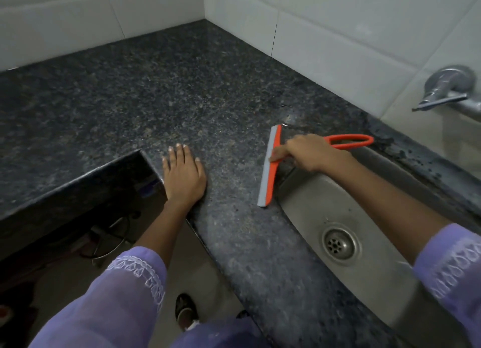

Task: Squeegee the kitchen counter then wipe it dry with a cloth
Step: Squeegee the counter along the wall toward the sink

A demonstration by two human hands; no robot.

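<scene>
Two hands were at work on the dark speckled granite counter (197, 92), and the step in hand looked to be the squeegee pass, with no cloth in view. Furthest left, the left hand (183, 174) lay flat with its fingers straight, palm pressed on the stone near the inner corner of the front edge, holding nothing; it seemed to serve as a brace. Further right, the right hand (308, 151) gripped the orange plastic squeegee with a grey rubber blade (269, 165) at the neck of its looped handle, fingers curled round it, one fingertip reaching the blade bar. The blade rested on the counter just beside the rim of the stainless steel sink (307, 207). To do the pass well, the blade probably needed even pressure along its whole edge, tilted slightly, with each stroke ending over the sink. Rightmost, a chrome wall tap (447, 90) jutted from the white tiles (325, 33).
</scene>
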